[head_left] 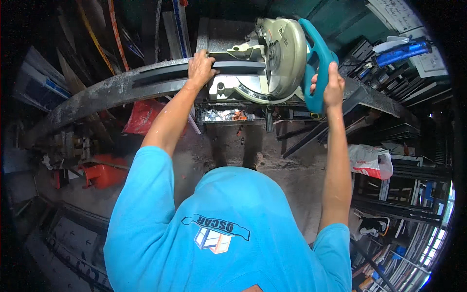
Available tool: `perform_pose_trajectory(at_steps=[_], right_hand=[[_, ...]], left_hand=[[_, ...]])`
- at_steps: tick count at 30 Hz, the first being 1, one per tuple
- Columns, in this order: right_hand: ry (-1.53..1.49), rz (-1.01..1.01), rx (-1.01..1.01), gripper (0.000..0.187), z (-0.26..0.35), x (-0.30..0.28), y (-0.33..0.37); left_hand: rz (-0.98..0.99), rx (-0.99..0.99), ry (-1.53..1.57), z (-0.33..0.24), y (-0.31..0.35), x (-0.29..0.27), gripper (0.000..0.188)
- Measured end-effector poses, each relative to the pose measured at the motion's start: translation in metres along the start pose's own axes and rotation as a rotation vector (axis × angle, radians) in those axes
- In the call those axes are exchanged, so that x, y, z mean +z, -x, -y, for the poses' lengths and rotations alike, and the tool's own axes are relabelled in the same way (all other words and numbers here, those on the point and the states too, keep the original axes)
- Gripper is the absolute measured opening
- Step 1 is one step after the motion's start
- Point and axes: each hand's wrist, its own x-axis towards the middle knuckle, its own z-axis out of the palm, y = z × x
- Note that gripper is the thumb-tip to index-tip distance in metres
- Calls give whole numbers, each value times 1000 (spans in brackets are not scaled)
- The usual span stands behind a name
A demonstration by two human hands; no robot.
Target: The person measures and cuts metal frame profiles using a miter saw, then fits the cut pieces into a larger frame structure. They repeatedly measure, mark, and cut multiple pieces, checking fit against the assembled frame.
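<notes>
A miter saw (288, 58) with a pale metal blade guard stands on the bench ahead of me. My right hand (332, 87) is wrapped around its teal handle (318, 51). Across the saw's base (224, 86) lies a long dark profile bar (163, 74), running left along the bench and reaching the guard. My left hand (201, 69) grips the bar a little left of the saw, fingers over its far side. The guard hides the blade and the bar's right end.
The bench rail (97, 97) stretches to both sides. Below the saw sits a tray of scraps (228, 115). A red bag (144, 116) and an orange object (104, 175) are at left. On the right are a white-and-red bag (369, 160), racked dark profiles (404, 173) and a blue roll (403, 53).
</notes>
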Motion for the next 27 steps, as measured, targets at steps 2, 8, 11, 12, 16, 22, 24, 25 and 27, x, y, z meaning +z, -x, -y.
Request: perform_pose_trajectory(at_steps=[2, 8, 11, 12, 16, 22, 24, 25, 27], right_hand=[[63, 41, 73, 69, 40, 0, -19], [903, -327, -748, 42, 85, -11, -52], [720, -372, -831, 31, 90, 8, 1], [646, -449, -1038, 26, 79, 12, 15], [88, -148, -447, 13, 23, 26, 129], [297, -116, 115, 42, -69, 17, 195], [355, -253, 196, 40, -71, 1, 206], [378, -327, 239, 39, -69, -9, 211], [356, -412, 360, 36, -92, -36, 226]], left_hand=[[-44, 45, -18, 18, 14, -18, 41], [312, 85, 339, 56, 54, -103, 49], [473, -28, 724, 53, 92, -120, 51], [498, -60, 774, 40, 101, -127, 52], [560, -288, 937, -6, 139, -120, 52], [630, -240, 943, -98, 167, -73, 53], [655, -168, 828, -135, 174, -63, 54], [677, -192, 914, -146, 183, -47, 54], [746, -179, 921, -180, 187, -35, 52]])
